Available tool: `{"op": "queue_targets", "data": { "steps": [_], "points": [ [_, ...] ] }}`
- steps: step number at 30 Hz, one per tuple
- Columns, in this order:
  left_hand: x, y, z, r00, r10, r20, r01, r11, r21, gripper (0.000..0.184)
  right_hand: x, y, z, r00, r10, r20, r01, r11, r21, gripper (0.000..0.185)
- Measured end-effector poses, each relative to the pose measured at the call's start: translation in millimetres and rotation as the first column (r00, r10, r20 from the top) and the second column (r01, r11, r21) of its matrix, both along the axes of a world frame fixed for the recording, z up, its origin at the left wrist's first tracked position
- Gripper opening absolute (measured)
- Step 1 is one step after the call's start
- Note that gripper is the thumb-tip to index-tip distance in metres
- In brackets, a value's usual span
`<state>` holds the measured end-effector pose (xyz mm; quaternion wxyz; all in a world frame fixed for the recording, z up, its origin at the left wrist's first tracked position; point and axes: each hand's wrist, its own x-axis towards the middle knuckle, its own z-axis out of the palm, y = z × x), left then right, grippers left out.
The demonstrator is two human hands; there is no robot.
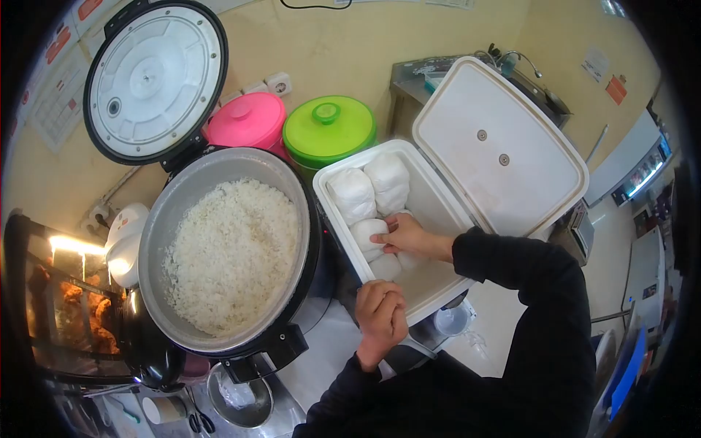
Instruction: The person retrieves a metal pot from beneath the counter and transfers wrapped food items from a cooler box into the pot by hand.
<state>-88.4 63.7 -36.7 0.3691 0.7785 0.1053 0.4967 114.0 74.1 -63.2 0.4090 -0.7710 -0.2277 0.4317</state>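
My right hand [410, 237] reaches into the white lidded box [449, 281], its thumb and fingers closed around a white wrapped bundle [367, 235]. Several similar white bundles [353, 196] lie along the box's left side; their contents are hidden by the wrapping. At the box's near-left rim, my left hand [381, 314] is curled closed over the edge. To the left of the box stands a large rice cooker [152, 252] with its lid [157, 80] raised, holding cooked white rice [234, 255].
Pink [248, 120] and green [328, 131] lidded tubs stand behind the cooker and box. The box's lid [504, 146] is swung back to the right. A metal bowl [266, 409] and black-handled scissors [198, 422] lie near the front. A lit food display [73, 299] is at left.
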Motion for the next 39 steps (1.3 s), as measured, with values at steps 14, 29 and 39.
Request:
{"op": "queue_targets", "data": {
  "steps": [14, 29, 39],
  "points": [
    [1, -1, 0, 1.0, 0.012, 0.029, -0.012, 1.0, 0.014, 0.006, 23, -60, -45, -0.396, 0.749, 0.531, -0.49, 0.317, -0.812, 0.049],
    [1, -2, 0, 0.998, 0.025, 0.065, -0.027, 0.999, 0.036, 0.006, -11, -40, 37, -0.131, 0.975, 0.177, -0.324, 0.127, -0.938, 0.081],
    [3, -4, -1, 0.988, 0.03, 0.15, -0.035, 0.999, 0.031, 0.004, 20, -31, 48, -0.26, 0.569, 0.78, -0.363, 0.691, -0.625, 0.043]
  ]
}}
